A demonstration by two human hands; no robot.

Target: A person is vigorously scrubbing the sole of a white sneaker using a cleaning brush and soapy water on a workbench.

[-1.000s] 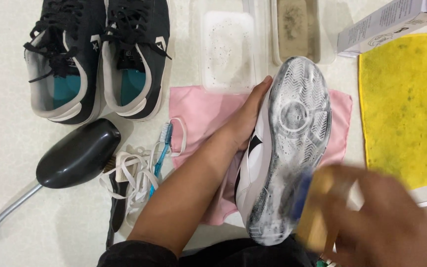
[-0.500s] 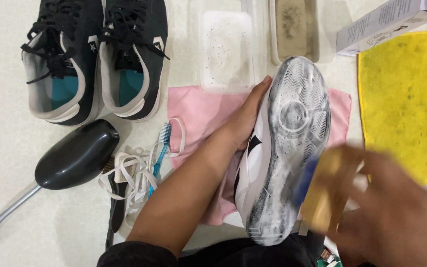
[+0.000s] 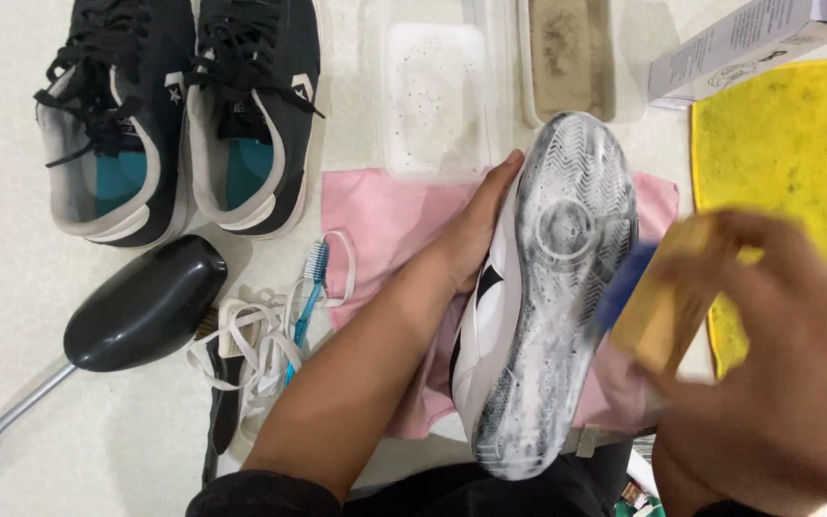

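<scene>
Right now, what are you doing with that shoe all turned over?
The person's left hand holds a white shoe sole-up over a pink cloth. The right hand holds a wooden brush with blue bristles against the foamy sole. A pair of black sneakers, a black shoe tree, white laces and a blue toothbrush lie nearby.

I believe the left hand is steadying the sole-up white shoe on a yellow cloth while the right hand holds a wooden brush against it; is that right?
Not quite: the head view shows the white shoe lying on a pink cloth; the yellow cloth is off to the side. The rest stands: the left hand steadies it, and the right hand holds the wooden brush against it.
</scene>
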